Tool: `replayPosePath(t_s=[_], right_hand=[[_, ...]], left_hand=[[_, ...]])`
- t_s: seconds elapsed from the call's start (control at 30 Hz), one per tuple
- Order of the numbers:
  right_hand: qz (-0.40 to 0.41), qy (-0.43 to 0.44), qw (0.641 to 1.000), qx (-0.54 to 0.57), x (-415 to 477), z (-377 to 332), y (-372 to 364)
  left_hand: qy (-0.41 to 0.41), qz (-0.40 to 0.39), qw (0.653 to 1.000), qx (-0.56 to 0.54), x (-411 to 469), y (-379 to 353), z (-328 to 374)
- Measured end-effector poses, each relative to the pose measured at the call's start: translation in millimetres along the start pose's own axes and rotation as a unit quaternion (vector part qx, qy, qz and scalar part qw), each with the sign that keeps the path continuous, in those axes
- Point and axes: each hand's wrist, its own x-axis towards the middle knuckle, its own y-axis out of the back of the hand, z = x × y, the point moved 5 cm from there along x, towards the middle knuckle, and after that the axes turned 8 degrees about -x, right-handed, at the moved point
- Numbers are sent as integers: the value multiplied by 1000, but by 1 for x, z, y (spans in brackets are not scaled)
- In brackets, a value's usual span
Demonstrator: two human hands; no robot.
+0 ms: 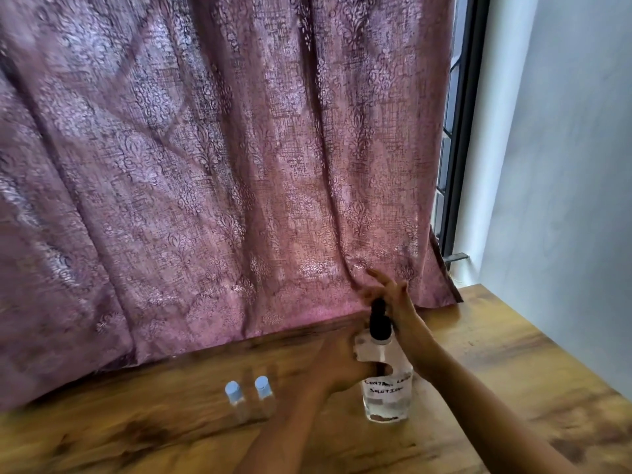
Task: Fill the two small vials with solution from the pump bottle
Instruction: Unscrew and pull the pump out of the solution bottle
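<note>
A clear pump bottle (386, 396) with a black pump head and a handwritten white label stands on the wooden table (496, 371). My left hand (338, 366) grips the bottle's upper body from the left. My right hand (390, 292) is at the black pump top, fingers spread and blurred. Two small clear vials stand upright side by side to the left of the bottle, each with a light blue cap: the left vial (235, 400) and the right vial (264, 395). Both are apart from my hands.
A mauve patterned curtain (222, 165) hangs right behind the table's far edge. A dark window frame (458, 148) and a pale wall (564, 165) lie to the right. Bare wood extends right of the bottle.
</note>
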Motion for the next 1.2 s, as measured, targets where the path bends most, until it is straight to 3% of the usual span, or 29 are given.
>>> replayPosePath(t_s=[0.13, 0.27, 0.43, 0.57, 0.73, 0.83, 0.93, 1.2], right_hand=[[131, 60, 984, -103, -27, 5, 1], [174, 68, 951, -245, -43, 3, 1], [95, 52, 967, -231, -21, -4, 13], [26, 5, 993, -112, -11, 1, 6], [-74, -7, 994, -80, 3, -10, 0], [-112, -19, 993, 28, 12, -17, 4], [-111, 3, 988, 109, 22, -36, 14], [-152, 92, 980, 93, 33, -111, 39]], left_hand=[[9, -19, 1000, 9, 0, -2, 1], [8, -21, 998, 54, 1, -8, 3], [0, -15, 996, 88, 5, -6, 11], [-13, -8, 998, 63, 3, -8, 16], [-8, 0, 999, 50, 2, -7, 14], [-1, 2, 999, 53, 3, -8, 10], [8, 3, 999, 47, 5, -8, 4], [19, 0, 999, 47, 4, -9, 3]])
